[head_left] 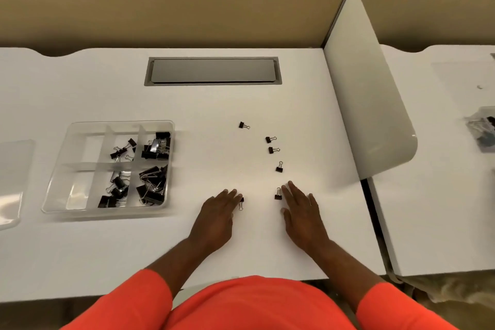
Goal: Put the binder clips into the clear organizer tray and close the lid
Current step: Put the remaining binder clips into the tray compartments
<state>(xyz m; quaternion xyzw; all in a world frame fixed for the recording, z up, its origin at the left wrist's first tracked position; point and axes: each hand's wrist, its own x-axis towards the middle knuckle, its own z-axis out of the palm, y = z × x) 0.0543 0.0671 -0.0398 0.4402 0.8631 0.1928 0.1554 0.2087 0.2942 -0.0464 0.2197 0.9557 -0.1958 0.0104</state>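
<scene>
Clear plastic lid (12, 182) lies flat at the far left edge of the frame, apart from the tray (80, 169). That tray sits on the white table (214, 104) at left of centre, open, with six compartments; black clips (154, 169) fill its middle and right ones, while the left ones look bare. Near the lower centre, the left hand (218, 218) rests palm down, fingers spread flat, its fingertips touching a small clip (241, 203) without gripping it. Just right of it the right hand (302, 213) also lies flat and open, a clip (278, 194) just beside its fingertips. Four more loose clips (273, 150) are scattered above the hands, right of centre. Orange sleeves (139, 300) fill the bottom edge.
</scene>
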